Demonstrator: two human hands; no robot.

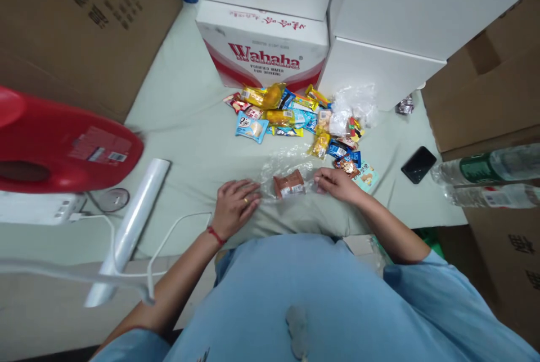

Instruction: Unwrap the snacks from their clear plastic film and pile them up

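- Brown snack packet (pixel 289 184) is set in or on clear film (pixel 276 164), between both hands.
- Film is pinched by the curled right hand (pixel 336 184).
- Film's edge is touched by the loosely open left hand (pixel 235 204).

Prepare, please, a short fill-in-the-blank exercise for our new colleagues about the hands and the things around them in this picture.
1. The packet lying between the left hand and the right hand is coloured ____.
2. The band around the left wrist is coloured ____.
3. The box behind the snack pile shows, in large red letters, the brand name ____.
4. The number of clear bottles near the black phone is ____.

Missing words: brown; red; Wahaha; two.
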